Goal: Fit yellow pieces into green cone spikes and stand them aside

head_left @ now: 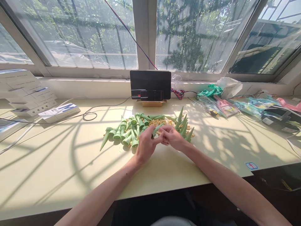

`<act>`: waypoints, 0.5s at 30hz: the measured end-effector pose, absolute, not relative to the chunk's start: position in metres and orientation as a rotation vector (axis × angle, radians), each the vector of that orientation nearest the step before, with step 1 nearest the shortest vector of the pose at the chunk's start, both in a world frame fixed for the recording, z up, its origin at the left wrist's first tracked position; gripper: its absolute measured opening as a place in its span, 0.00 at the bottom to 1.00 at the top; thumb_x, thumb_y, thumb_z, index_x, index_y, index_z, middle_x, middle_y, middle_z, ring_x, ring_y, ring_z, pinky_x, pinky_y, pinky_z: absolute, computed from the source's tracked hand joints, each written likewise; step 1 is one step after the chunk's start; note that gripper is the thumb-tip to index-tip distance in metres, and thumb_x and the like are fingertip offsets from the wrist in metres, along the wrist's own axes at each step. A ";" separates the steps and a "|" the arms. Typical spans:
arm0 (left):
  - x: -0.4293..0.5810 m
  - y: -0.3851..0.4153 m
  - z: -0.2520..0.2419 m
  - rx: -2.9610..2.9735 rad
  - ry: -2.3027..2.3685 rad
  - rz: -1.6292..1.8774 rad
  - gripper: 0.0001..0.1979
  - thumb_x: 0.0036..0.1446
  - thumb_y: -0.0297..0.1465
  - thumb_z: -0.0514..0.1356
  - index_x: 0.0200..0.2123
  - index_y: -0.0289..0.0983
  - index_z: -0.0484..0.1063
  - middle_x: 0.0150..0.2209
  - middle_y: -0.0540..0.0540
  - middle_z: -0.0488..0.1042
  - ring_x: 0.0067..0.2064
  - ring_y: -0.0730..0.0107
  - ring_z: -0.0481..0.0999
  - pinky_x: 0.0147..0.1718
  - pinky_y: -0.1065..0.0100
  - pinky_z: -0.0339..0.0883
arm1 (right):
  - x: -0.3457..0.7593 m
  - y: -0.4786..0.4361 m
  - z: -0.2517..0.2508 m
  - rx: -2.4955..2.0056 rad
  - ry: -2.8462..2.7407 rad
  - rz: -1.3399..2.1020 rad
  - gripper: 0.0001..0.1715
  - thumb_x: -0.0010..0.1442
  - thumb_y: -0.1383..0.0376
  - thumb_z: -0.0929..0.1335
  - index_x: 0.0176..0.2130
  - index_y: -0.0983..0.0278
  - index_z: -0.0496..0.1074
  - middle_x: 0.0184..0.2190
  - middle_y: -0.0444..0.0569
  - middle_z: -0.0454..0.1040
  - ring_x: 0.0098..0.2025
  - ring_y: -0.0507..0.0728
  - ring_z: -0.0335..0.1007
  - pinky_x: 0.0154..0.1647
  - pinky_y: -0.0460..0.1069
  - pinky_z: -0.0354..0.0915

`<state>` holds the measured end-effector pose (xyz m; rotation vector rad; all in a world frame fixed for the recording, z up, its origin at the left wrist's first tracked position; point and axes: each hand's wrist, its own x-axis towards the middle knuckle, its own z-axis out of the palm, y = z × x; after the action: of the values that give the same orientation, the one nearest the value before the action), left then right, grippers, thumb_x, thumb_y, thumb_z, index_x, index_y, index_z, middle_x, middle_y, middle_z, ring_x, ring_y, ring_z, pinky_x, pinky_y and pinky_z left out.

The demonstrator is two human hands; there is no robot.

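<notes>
Over the middle of the table my hands meet. My left hand (147, 141) is closed round a green plastic spike (158, 128), its pointed end toward the upper right. My right hand (172, 137) is pinched right beside it, with a small tan peg (158, 133) at its fingertips; the fingers partly hide the peg. Left of my hands lies a heap of green spikes (123, 128) with wide collared ends. Behind my hands is a pile of small tan pegs (154, 122). Several green spikes (184, 125) stand point up beside my right hand.
A black tablet (150, 80) stands at the back, with a phone (151, 95) before it on a cardboard block (152, 104). White boxes (30, 91) are stacked at left, a cable (89, 115) beside them. Plastic bags (225, 105) and a black case (281, 117) lie at right.
</notes>
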<state>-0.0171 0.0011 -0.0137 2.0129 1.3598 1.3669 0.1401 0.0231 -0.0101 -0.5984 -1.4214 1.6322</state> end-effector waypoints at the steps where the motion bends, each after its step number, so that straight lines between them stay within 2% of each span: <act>1: -0.017 0.001 -0.013 2.007 1.366 1.369 0.14 0.60 0.41 0.63 0.30 0.40 0.64 0.23 0.55 0.60 0.25 0.74 0.55 0.26 0.71 0.55 | 0.140 0.023 -0.010 -0.590 -1.411 1.644 0.32 0.61 0.46 0.75 0.20 0.62 0.64 0.14 0.36 0.56 0.17 0.46 0.48 0.18 0.45 0.49; 8: -0.014 0.000 -0.006 1.901 1.366 1.357 0.13 0.60 0.42 0.62 0.31 0.41 0.65 0.20 0.58 0.58 0.22 0.76 0.54 0.24 0.71 0.53 | 0.137 0.020 -0.008 -0.597 -1.353 1.615 0.32 0.62 0.46 0.75 0.21 0.63 0.65 0.15 0.37 0.56 0.18 0.47 0.50 0.18 0.46 0.49; 12: -0.011 0.000 -0.005 1.668 1.286 1.267 0.16 0.62 0.48 0.61 0.37 0.41 0.66 0.16 0.60 0.59 0.18 0.76 0.55 0.20 0.72 0.53 | 0.136 0.022 -0.008 -0.627 -1.327 1.576 0.32 0.63 0.43 0.73 0.22 0.63 0.67 0.16 0.39 0.60 0.18 0.48 0.54 0.18 0.46 0.51; 15: -0.008 0.001 -0.005 1.453 1.135 1.226 0.22 0.64 0.54 0.58 0.38 0.41 0.64 0.16 0.59 0.60 0.16 0.76 0.55 0.15 0.73 0.53 | 0.136 0.023 -0.008 -0.688 -1.330 1.524 0.35 0.63 0.38 0.70 0.24 0.63 0.70 0.16 0.41 0.65 0.18 0.49 0.57 0.18 0.46 0.54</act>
<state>-0.0079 0.0008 -0.0049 1.4531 1.1349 1.2260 0.1361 0.0234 -0.0082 -0.6879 -1.3303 1.5244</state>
